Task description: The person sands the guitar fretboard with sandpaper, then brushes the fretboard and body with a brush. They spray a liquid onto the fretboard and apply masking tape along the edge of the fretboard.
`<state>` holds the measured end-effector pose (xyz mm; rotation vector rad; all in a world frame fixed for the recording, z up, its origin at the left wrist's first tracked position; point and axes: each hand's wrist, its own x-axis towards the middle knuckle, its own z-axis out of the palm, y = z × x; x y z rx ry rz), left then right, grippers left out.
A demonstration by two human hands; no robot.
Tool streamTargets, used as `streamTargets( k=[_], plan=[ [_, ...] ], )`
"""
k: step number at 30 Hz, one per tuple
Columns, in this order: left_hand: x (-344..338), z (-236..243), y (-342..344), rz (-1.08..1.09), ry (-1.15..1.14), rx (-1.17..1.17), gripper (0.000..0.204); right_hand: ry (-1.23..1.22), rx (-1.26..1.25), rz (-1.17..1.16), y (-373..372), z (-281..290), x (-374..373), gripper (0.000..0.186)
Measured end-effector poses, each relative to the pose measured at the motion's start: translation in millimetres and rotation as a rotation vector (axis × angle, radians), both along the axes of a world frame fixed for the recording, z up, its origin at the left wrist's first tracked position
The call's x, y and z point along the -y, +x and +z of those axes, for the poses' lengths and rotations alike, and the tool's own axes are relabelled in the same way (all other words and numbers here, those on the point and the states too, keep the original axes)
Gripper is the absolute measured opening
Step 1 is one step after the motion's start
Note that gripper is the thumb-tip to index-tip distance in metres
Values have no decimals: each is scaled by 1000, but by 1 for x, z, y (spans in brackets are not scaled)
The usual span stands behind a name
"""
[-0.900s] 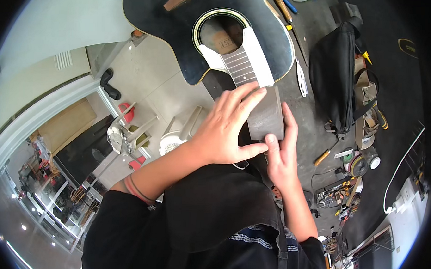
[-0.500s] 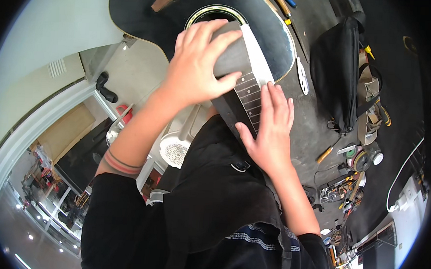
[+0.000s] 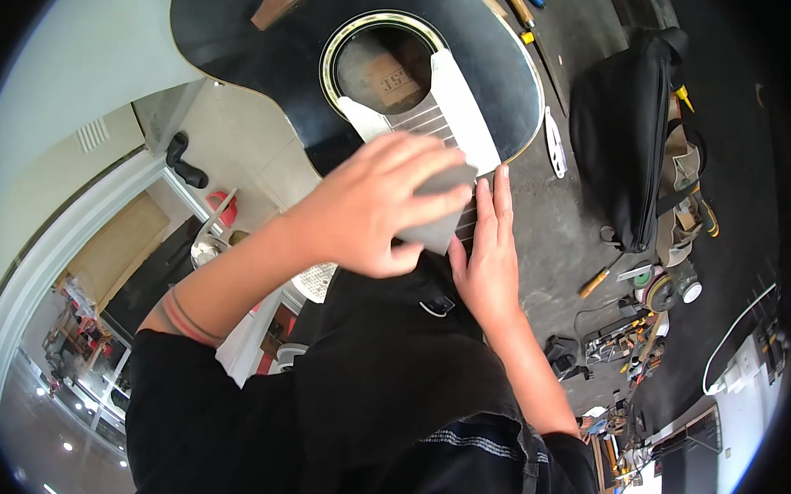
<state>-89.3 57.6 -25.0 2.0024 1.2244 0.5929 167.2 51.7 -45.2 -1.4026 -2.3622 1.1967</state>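
left hand (image 3: 375, 206) grips grey block (image 3: 436, 233) | right hand (image 3: 490, 264) apparently touching fretboard (image 3: 425, 119)

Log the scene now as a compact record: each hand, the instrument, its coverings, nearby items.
left hand: holding the grey block over the fretboard, fingers spread
right hand: fingers extended along the fretboard's right side, no object visibly gripped
instrument: black acoustic guitar, soundhole uncovered, brown bridge at the upper edge
coverings: white strips flanking the fretboard on the body
nearby, right: black zippered bag, wooden-handled tool
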Motion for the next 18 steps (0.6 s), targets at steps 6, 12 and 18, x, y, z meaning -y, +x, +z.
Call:
streamTargets(
  k=[6,12,18],
  plan=[
    [-47,-21,-26,163,166,14,79,41,2,-6,-1,-4,3,95],
    [-24,-13,-16,52,83,82,68,24,20,-9,-2,-1,-1,92],
    [6,-31,16,161,65,84,72,4,-9,-28,5,-6,4,90]
  ],
)
